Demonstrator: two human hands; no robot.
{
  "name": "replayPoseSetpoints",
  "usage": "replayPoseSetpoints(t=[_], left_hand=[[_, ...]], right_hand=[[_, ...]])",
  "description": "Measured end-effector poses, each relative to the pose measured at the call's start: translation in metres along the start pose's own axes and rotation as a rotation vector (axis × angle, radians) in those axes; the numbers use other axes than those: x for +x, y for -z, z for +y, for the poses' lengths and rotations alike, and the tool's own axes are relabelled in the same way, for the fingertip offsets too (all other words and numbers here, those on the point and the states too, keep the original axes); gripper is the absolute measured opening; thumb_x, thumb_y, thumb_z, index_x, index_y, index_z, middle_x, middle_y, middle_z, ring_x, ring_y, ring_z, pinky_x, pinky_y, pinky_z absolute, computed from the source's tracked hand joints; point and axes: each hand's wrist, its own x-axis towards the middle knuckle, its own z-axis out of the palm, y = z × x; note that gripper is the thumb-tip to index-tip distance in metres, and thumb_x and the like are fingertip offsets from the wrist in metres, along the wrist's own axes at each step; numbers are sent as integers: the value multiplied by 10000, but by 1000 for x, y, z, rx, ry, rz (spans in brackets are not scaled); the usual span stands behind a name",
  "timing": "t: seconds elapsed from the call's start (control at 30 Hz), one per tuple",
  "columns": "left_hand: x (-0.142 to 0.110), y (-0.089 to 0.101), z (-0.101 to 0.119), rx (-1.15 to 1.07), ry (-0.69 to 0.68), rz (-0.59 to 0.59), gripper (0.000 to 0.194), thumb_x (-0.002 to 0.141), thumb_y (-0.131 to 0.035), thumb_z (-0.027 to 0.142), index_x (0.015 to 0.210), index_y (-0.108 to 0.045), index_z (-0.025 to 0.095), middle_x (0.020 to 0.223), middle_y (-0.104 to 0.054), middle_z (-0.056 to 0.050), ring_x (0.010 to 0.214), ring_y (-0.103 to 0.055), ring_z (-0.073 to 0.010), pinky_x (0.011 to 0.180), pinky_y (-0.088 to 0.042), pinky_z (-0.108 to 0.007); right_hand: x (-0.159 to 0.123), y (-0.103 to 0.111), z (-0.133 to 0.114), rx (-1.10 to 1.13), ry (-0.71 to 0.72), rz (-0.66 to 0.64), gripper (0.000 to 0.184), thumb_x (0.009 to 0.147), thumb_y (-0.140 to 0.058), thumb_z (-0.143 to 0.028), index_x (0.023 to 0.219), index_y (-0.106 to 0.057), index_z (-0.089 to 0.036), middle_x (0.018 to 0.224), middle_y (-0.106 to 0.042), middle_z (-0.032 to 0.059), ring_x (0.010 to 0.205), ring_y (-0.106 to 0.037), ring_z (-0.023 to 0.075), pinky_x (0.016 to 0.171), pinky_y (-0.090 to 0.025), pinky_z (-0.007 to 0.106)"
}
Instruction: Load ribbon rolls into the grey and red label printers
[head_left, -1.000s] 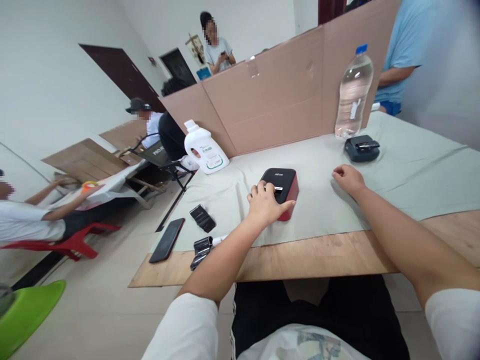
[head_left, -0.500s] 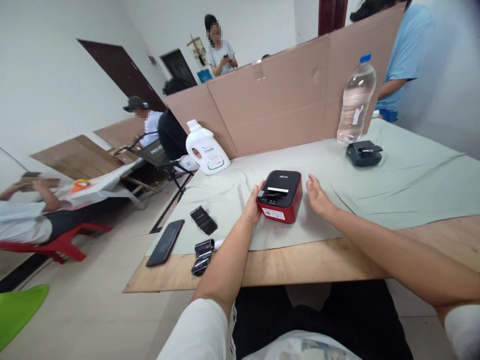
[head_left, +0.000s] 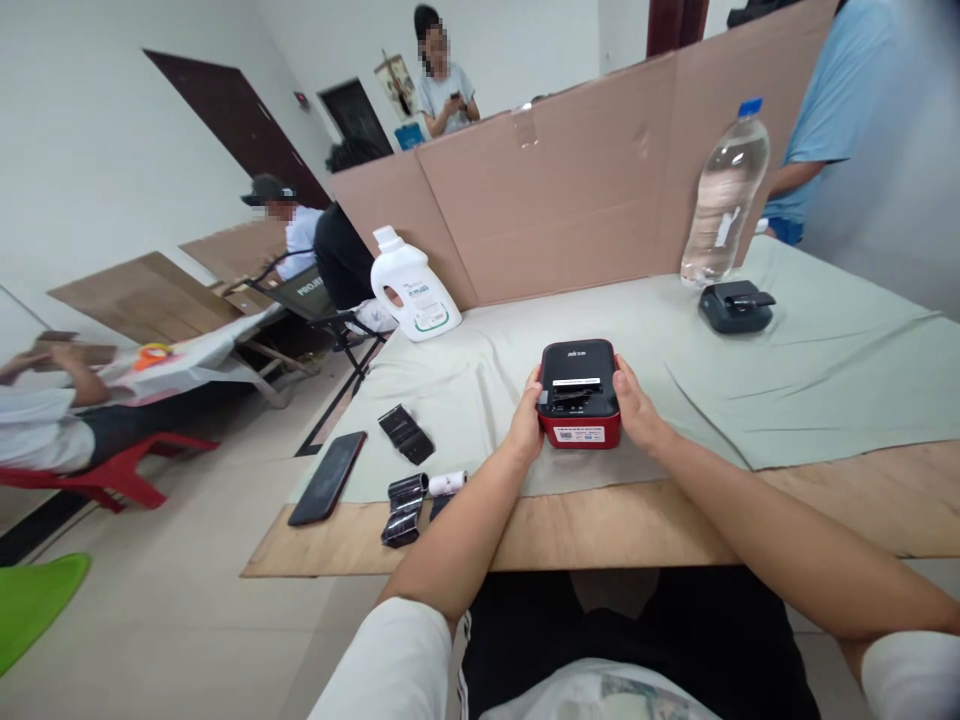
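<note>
Between my two hands is a red and black label printer [head_left: 582,432], its black lid up and a white label on its front side. A strip sticks out of the slot in its top. My left hand [head_left: 527,418] is closed against its left side, and my right hand [head_left: 636,405] presses on its right side. Most of the fingertips are hidden along the printer's sides. Left of my left forearm lie a curled black strip [head_left: 405,508], a small white roll [head_left: 448,482] and a folded black piece [head_left: 406,434].
A phone [head_left: 328,478] lies at the table's left edge. A white detergent bottle [head_left: 414,285] stands before the cardboard partition [head_left: 555,200]. Back right are a water bottle [head_left: 726,195] and a dark boxy device [head_left: 736,307]. Several people are beyond the table.
My right hand has come in from the right and now touches the printer, where it was apart before. The printer has turned to face me more squarely.
</note>
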Motion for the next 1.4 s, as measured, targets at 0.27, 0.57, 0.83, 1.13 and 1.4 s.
replayPoseSetpoints(t=[0.27,0.57,0.83,1.13,1.4], left_hand=[[3,4,9,53,51,12,529,588,-601,143,1109,-629,226,1223,-644,-13,1267,-509,-251,1058,-387,-338],[5,3,8,-24,102,10,524,556,-582,116,1068,-623,220,1071,-671,-8,1063,-596,-216,928,-439,-317],[15,11,9,-31,199,50,561,516,-561,67,1055,-575,219,978,-649,-10,886,-611,-193,828,-465,-323],[11,8,9,-35,162,84,671,516,-545,34,1150,-506,250,961,-645,10,809,-606,-173,802,-469,-317],[11,13,7,-15,162,-11,586,553,-582,86,1117,-554,241,1048,-641,-3,927,-616,-185,897,-452,-335]], right_hand=[[-11,10,-42,-317,464,56,426,890,-513,-521,1191,-615,-237,1401,-524,114,1396,-361,333,1137,-330,575],[-18,5,-52,-481,621,87,154,832,-622,-334,935,-689,-241,1299,-609,91,1332,-451,328,1098,-400,547],[-21,1,-53,-483,579,97,163,826,-608,-320,945,-681,-238,1317,-588,95,1341,-430,342,1096,-395,572],[-21,0,-50,-464,587,107,170,819,-616,-308,961,-664,-228,1288,-589,112,1333,-429,340,1091,-399,561],[-18,3,-47,-466,618,100,195,828,-622,-353,977,-658,-233,1169,-667,94,1224,-524,320,1049,-397,536]])
